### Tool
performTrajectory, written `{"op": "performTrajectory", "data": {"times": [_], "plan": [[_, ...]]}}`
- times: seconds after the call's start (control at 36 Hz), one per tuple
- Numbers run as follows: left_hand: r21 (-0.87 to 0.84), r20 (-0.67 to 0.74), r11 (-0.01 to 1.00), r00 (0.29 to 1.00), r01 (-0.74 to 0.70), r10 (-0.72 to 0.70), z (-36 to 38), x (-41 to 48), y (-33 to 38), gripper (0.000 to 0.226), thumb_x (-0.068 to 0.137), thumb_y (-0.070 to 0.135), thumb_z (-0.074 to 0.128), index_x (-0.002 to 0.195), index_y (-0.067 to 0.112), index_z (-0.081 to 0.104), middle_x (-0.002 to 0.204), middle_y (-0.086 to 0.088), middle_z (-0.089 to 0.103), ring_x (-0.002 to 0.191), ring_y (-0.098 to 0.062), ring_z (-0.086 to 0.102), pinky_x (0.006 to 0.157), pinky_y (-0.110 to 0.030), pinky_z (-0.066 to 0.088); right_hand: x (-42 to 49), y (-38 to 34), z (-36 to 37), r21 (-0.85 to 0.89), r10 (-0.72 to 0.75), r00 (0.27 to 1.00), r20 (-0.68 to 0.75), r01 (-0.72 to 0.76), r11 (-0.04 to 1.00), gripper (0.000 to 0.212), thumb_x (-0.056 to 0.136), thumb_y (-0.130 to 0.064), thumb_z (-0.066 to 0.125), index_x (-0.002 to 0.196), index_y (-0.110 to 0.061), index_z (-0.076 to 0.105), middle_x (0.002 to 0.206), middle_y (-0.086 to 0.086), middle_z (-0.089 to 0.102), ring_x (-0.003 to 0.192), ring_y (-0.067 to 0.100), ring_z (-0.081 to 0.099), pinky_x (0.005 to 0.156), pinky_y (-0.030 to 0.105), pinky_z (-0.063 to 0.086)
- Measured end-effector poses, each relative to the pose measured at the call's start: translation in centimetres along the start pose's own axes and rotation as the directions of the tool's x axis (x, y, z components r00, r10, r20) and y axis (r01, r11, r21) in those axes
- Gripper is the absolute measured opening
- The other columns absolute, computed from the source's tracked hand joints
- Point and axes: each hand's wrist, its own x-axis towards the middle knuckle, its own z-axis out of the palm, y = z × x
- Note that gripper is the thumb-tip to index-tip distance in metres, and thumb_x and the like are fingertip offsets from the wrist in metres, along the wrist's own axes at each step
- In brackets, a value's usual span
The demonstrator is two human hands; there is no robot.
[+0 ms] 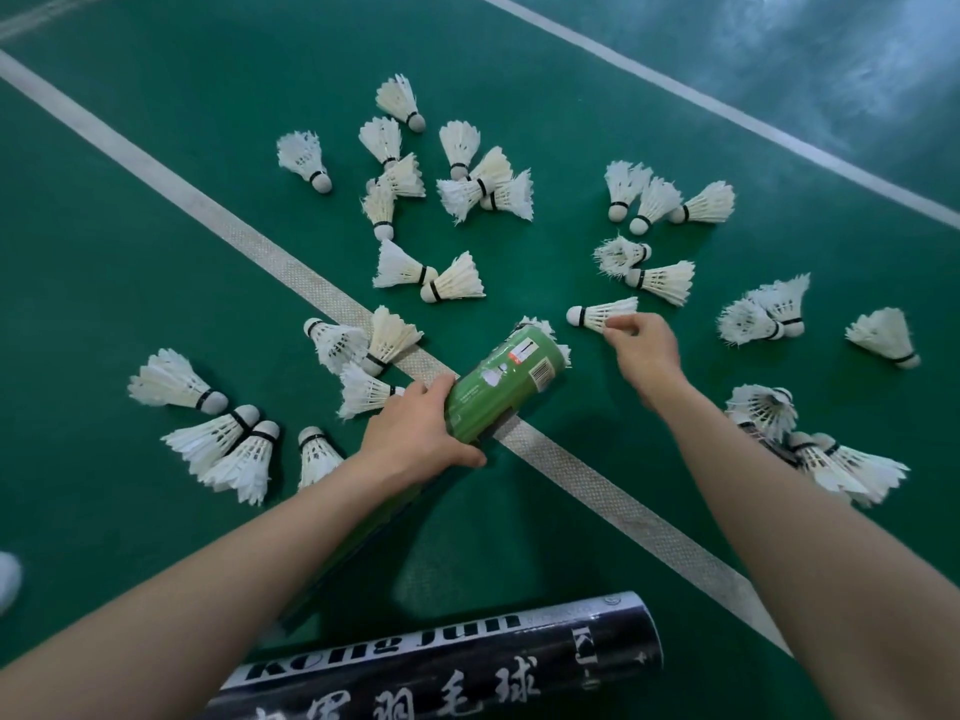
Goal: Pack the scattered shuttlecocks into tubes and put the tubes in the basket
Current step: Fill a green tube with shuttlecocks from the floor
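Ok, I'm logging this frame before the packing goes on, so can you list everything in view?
loose shuttlecocks: roughly thirty, white, scattered over the floor
held shuttlecock: one, white, feathers pinched by right hand
green tube: one, in left hand, feathers sticking out of its far end
black tube: one, white lettering, lying at bottom edge
court lines: at least two, white, diagonal across floor
left hand: grips green tube
right hand: pinches held shuttlecock

Floor: shuttlecocks, apparently a black tube
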Motion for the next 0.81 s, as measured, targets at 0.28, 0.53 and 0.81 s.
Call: {"op": "performTrajectory", "data": {"times": [0.28, 0.53, 0.81], "plan": [[0.006, -0.034, 1.0, 0.999, -0.03, 0.03, -0.2, -4.2, -0.8, 0.099, 0.061, 0.057, 0.079, 0.143, 0.034, 0.028, 0.117, 0.001, 0.047, 0.108, -0.022, 0.048, 0.091, -0.042, 0.046, -9.5, -1.3, -1.8, 0.016, -0.235, 0.962, 0.138, 0.235, 0.972, 0.02, 0.096, -0.03, 0.053, 0.086, -0.019, 0.066, 0.087, -0.005, 0.06, 0.07, 0.001, 0.049, 0.065, 0.018, 0.036], [0.039, -0.149, 0.998, 0.988, -0.045, 0.05, -1.6, -9.2, -2.4, 0.099, 0.063, 0.056, 0.078, 0.145, 0.036, 0.027, 0.128, 0.003, 0.046, 0.115, -0.022, 0.044, 0.098, -0.042, 0.041, -15.8, -6.2, -0.7, 0.257, -0.258, 0.957, 0.131, 0.219, 0.941, 0.037, 0.101, -0.045, 0.032, 0.123, -0.017, 0.04, 0.111, 0.0, 0.055, 0.1, 0.011, 0.052, 0.09, 0.027, 0.041], [-0.066, -0.245, 0.997, 0.969, -0.036, 0.019, -0.6, -10.8, -7.3, 0.096, 0.064, 0.053, 0.08, 0.145, 0.038, 0.03, 0.124, 0.007, 0.045, 0.114, -0.017, 0.042, 0.098, -0.038, 0.039, -19.5, -6.9, 5.3, 0.382, -0.253, 0.91, 0.327, 0.118, 0.917, 0.071, 0.093, -0.056, 0.026, 0.152, -0.026, 0.0, 0.158, 0.001, 0.018, 0.14, 0.01, 0.024, 0.117, 0.031, 0.017]]}}
